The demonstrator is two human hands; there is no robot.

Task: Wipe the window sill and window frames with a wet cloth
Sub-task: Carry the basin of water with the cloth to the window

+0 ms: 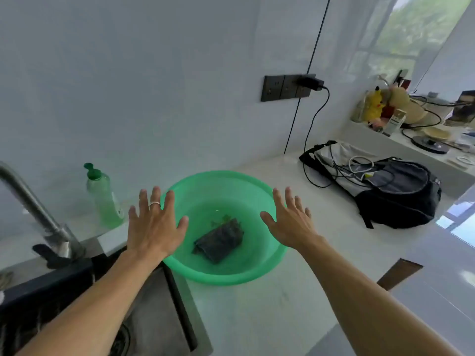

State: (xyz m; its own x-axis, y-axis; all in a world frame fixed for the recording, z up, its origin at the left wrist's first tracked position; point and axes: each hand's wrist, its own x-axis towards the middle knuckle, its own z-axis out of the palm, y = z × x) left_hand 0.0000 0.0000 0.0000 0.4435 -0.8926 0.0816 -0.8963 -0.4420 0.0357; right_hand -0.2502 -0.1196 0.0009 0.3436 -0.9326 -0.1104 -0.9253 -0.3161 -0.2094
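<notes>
On a smooth pale worktop, the left hand and right hand hover flat, fingers spread, holding nothing, over a round translucent green plastic basin. A dark, crumpled wet cloth lies inside. A metal tap curves at left.

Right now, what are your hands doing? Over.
Left hand open, right hand open, above green basin. Dark cloth inside, untouched. Nothing in the way.
</notes>
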